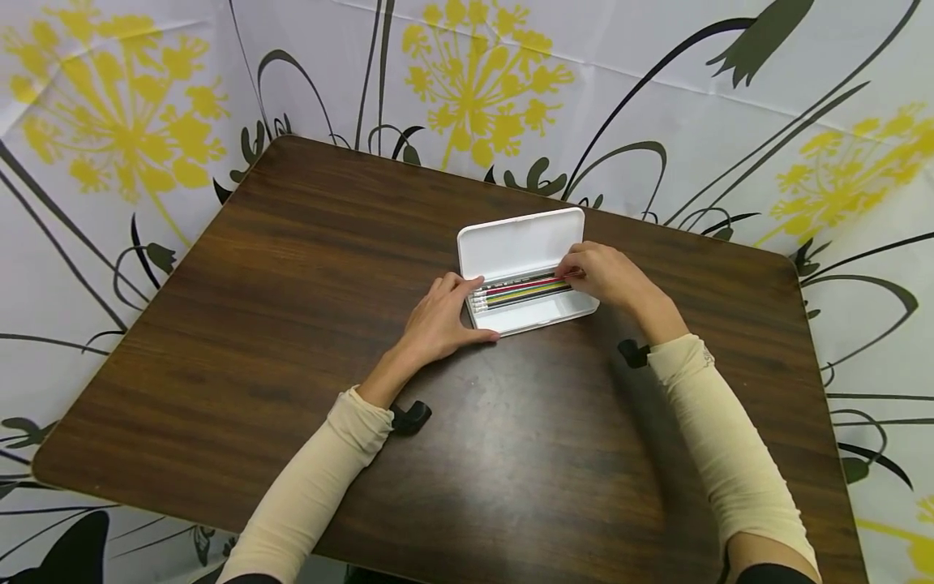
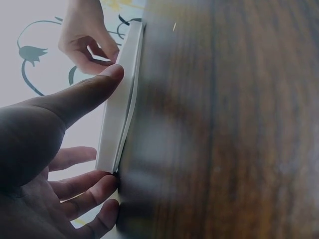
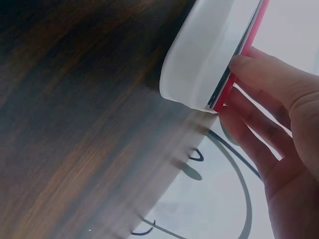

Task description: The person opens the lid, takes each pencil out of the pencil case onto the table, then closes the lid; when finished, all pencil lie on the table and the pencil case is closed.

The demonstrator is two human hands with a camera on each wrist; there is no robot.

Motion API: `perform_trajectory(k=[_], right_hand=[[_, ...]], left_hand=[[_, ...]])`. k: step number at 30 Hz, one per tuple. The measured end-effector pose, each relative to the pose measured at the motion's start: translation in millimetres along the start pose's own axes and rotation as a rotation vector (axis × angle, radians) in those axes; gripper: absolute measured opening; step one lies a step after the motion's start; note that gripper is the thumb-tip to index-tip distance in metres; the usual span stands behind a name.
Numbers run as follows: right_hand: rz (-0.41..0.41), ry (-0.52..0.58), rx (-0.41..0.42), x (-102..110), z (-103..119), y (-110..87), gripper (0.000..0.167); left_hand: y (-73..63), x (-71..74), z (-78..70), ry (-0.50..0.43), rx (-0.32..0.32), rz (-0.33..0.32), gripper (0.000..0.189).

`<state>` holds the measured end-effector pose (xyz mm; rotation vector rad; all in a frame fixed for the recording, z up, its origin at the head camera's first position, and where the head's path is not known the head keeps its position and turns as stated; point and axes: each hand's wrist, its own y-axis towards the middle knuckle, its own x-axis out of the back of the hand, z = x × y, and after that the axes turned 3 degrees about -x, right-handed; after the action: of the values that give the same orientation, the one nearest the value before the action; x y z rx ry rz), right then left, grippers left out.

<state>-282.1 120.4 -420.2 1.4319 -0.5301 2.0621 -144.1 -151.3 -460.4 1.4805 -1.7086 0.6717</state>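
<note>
A white pencil case (image 1: 531,316) lies on the table with its lid (image 1: 521,243) raised at the back. Several pencils (image 1: 521,294) in dark, red, yellow and green lie side by side in it, white ends to the left. My left hand (image 1: 436,320) holds the case's left end, thumb along the front edge and fingers around the side and back. At the right end, my right hand (image 1: 609,276) pinches a red pencil (image 3: 224,95) between thumb and fingers. The left wrist view shows the left thumb against the case's front wall (image 2: 119,109).
The dark wooden table (image 1: 292,324) reaches to a flower-printed cloth (image 1: 474,89) behind and at both sides. Black wrist mounts (image 1: 412,418) hang under both forearms, close over the tabletop.
</note>
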Motion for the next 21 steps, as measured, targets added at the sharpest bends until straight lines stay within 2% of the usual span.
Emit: perform_trajectory(k=[10, 17, 21], right_hand=[[-0.039, -0.025, -0.003, -0.6, 0.0, -7.4, 0.014], [-0.109, -0.076, -0.029, 13.0, 0.0, -13.9, 0.017], [-0.115, -0.094, -0.034, 18.9, 1.2, -18.0, 0.017]], left_hand=[[1.1, -1.1, -0.8, -0.006, 0.001, -0.002, 0.094], [1.5, -0.7, -1.3, -0.018, 0.008, 0.004, 0.096], [1.0, -0.8, 0.0, -0.013, 0.015, 0.006, 0.096]])
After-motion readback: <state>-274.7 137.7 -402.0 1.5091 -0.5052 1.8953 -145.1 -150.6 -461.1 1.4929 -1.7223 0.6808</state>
